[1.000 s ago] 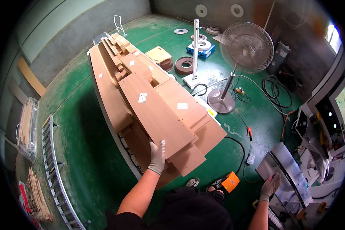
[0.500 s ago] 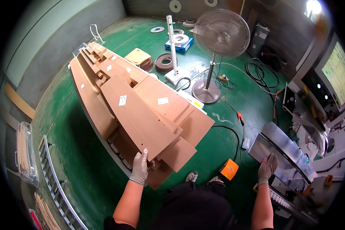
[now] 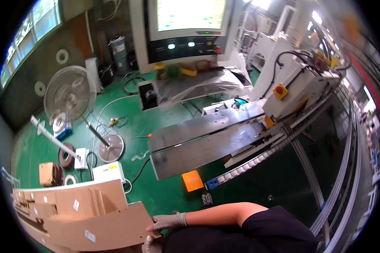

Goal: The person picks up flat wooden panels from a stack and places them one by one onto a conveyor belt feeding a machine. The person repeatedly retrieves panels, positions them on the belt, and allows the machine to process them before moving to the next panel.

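The top brown board (image 3: 105,230) is flat and thin, with a curved edge and a small white sticker. It lies at about 7 o'clock in the view, on a stack of brown boards (image 3: 67,202) of the same kind. I count at least three boards with white stickers, but the pile bends away at the rim, so there may be more.

The left hand (image 3: 169,221) wears a pale glove. Its fingers lie spread on the right edge of the top board, touching it, not squeezed around it. A second gloved hand, the right hand (image 3: 147,244), peeks in at 6 o'clock, just under that board; I cannot tell if its grip is closed.

One standing fan (image 3: 69,95) is at 10 o'clock. One orange box (image 3: 192,180) sits on the green floor (image 3: 164,198) near the middle. One big grey machine (image 3: 211,141) stretches toward 2 o'clock.
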A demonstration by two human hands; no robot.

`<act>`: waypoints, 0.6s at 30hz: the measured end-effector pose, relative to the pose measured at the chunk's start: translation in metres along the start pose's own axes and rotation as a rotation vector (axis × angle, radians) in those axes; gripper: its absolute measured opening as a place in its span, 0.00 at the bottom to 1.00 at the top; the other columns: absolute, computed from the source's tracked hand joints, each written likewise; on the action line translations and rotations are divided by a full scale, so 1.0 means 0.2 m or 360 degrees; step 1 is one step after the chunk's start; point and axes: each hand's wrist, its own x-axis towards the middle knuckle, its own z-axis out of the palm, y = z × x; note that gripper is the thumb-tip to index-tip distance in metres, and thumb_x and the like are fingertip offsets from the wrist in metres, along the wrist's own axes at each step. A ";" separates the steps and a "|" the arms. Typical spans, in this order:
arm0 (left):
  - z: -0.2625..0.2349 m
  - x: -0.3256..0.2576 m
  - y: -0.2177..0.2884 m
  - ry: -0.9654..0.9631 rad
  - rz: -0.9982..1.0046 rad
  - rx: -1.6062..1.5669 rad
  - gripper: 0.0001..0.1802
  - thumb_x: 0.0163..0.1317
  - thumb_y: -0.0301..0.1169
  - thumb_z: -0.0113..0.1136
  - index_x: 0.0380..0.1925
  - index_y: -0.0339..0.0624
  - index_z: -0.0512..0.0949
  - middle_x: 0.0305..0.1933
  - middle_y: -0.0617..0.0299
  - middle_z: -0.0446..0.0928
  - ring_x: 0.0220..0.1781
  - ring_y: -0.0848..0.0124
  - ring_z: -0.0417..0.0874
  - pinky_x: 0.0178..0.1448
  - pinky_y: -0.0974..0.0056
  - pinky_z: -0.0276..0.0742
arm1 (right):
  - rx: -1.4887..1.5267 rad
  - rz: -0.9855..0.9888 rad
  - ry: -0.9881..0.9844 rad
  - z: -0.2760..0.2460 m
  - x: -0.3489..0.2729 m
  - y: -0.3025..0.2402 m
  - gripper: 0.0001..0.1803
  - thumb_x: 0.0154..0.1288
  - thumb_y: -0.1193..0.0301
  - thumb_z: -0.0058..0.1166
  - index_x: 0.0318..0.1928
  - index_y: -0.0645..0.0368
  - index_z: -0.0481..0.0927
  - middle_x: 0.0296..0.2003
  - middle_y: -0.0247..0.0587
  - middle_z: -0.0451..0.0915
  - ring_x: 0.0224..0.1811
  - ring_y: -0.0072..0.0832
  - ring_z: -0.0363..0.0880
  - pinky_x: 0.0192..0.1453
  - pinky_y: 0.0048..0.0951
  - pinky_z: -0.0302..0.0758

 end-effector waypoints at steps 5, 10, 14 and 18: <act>0.25 0.21 0.09 -0.0040 -0.0387 -0.0247 0.25 0.81 0.40 0.51 0.72 0.44 0.71 0.67 0.53 0.77 0.67 0.59 0.76 0.76 0.56 0.66 | 0.0443 0.0277 0.0143 -0.34 -0.21 0.08 0.32 0.75 0.53 0.65 0.67 0.64 0.79 0.48 0.31 0.85 0.46 0.21 0.83 0.52 0.26 0.79; 0.56 0.52 0.07 0.0122 -0.0180 0.0368 0.25 0.82 0.40 0.51 0.72 0.44 0.71 0.67 0.53 0.77 0.68 0.59 0.76 0.76 0.56 0.67 | 0.0505 0.0100 0.0443 -0.67 -0.93 -0.04 0.33 0.75 0.55 0.65 0.70 0.65 0.76 0.54 0.32 0.85 0.54 0.20 0.81 0.60 0.27 0.76; 0.80 0.83 -0.02 0.0147 -0.0024 0.0819 0.24 0.82 0.40 0.50 0.72 0.44 0.70 0.67 0.53 0.78 0.69 0.59 0.76 0.76 0.56 0.67 | 0.0406 -0.0245 0.0983 -0.92 -1.52 -0.01 0.40 0.75 0.51 0.65 0.75 0.65 0.69 0.66 0.39 0.79 0.68 0.23 0.75 0.72 0.30 0.73; 0.90 1.09 -0.09 0.0164 0.0135 0.1237 0.24 0.82 0.39 0.50 0.73 0.44 0.70 0.67 0.53 0.78 0.69 0.59 0.76 0.77 0.56 0.67 | 0.0339 -0.0493 0.1476 -1.11 -1.91 0.04 0.40 0.78 0.45 0.59 0.73 0.66 0.70 0.67 0.41 0.78 0.69 0.27 0.75 0.74 0.33 0.72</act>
